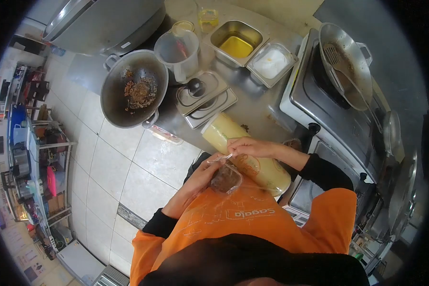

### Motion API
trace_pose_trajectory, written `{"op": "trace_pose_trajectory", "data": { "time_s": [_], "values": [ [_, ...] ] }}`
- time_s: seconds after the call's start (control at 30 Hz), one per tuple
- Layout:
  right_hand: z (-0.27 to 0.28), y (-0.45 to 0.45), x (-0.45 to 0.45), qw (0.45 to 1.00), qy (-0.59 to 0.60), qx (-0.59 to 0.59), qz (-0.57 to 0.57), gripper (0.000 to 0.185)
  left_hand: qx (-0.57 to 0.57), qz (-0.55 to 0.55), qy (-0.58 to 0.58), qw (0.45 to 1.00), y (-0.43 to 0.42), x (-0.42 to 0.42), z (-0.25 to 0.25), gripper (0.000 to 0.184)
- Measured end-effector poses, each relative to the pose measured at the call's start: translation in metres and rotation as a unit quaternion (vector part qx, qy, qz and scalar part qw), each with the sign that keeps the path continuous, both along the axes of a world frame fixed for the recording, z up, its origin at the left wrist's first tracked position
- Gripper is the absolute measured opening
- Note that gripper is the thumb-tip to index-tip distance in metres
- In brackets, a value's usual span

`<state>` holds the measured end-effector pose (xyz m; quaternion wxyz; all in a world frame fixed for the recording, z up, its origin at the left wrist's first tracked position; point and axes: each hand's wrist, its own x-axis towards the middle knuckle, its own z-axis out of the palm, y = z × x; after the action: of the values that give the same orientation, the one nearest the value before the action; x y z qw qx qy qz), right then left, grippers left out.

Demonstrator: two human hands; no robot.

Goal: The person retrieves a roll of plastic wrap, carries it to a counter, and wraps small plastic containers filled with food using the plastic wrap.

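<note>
My left hand [204, 172] is closed on the neck of a small clear plastic bag [226, 180] with something brown inside. From the other side, my right hand [249, 147] pinches the bag's twisted top, where a thin whitish strand shows between the fingers. The bag hangs just in front of the orange shirt. Right behind my hands is a large pale-yellow cylindrical container [262, 174] with an orange print, at the counter's near edge; whether it stands or lies I cannot tell.
A wok [112, 102] with brown fried bits sits at the left. Beyond are a clear jug [162, 50], metal lids [212, 112], a pan of yellow oil [260, 36] and a pan of white powder [252, 72]. At the right, a stove [298, 93] holds a wok [355, 95] with a slotted spatula [341, 66].
</note>
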<state>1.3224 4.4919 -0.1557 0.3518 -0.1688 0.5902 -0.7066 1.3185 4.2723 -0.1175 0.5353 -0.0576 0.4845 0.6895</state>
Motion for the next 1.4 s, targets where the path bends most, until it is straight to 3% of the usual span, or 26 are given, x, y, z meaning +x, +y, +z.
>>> {"op": "trace_pose_trajectory", "data": {
  "time_s": [0.07, 0.17, 0.27, 0.53, 1.07, 1.2, 1.27, 1.3, 1.33, 1.37, 1.4],
  "values": [
    [0.007, -0.002, 0.004, 0.998, -0.049, -0.013, -0.046, 0.019, 0.002, -0.006, 0.001, 1.0, -0.005, 0.001, -0.008, 0.018],
    [0.012, -0.001, 0.011, 0.996, -0.027, -0.016, -0.088, 0.017, 0.015, -0.006, 0.017, 1.0, -0.008, 0.006, -0.009, 0.02],
    [0.007, -0.004, 0.023, 0.986, -0.091, -0.021, -0.139, 0.015, -0.039, 0.022, 0.032, 0.998, -0.009, 0.011, -0.002, 0.023],
    [-0.001, -0.022, 0.037, 0.965, -0.08, -0.094, -0.232, 0.015, -0.014, 0.06, 0.127, 0.99, -0.022, 0.024, -0.014, 0.028],
    [-0.005, -0.045, 0.049, 0.896, -0.134, -0.215, -0.364, 0.011, -0.03, 0.112, 0.116, 0.987, -0.04, 0.04, -0.022, 0.028],
    [-0.013, -0.044, 0.048, 0.896, -0.11, -0.244, -0.354, 0.01, -0.014, 0.124, 0.088, 0.988, -0.04, 0.037, -0.018, 0.027],
    [0.006, -0.04, 0.04, 0.949, -0.072, -0.043, -0.305, 0.008, -0.002, 0.131, 0.073, 0.989, -0.038, 0.03, -0.015, 0.027],
    [0.02, -0.038, 0.036, 0.947, -0.071, -0.042, -0.309, 0.008, 0.01, 0.124, 0.068, 0.99, -0.039, 0.026, -0.014, 0.027],
    [0.037, -0.037, 0.03, 0.964, 0.061, 0.1, -0.24, 0.014, 0.022, 0.116, 0.063, 0.991, -0.039, 0.024, -0.013, 0.026],
    [0.046, -0.034, 0.025, 0.939, 0.189, 0.24, -0.161, 0.021, 0.024, 0.11, 0.061, 0.992, -0.039, 0.023, -0.014, 0.026],
    [0.045, -0.03, 0.022, 0.938, 0.186, 0.242, -0.167, 0.021, 0.017, 0.1, 0.076, 0.992, -0.038, 0.022, -0.016, 0.027]
  ]
}}
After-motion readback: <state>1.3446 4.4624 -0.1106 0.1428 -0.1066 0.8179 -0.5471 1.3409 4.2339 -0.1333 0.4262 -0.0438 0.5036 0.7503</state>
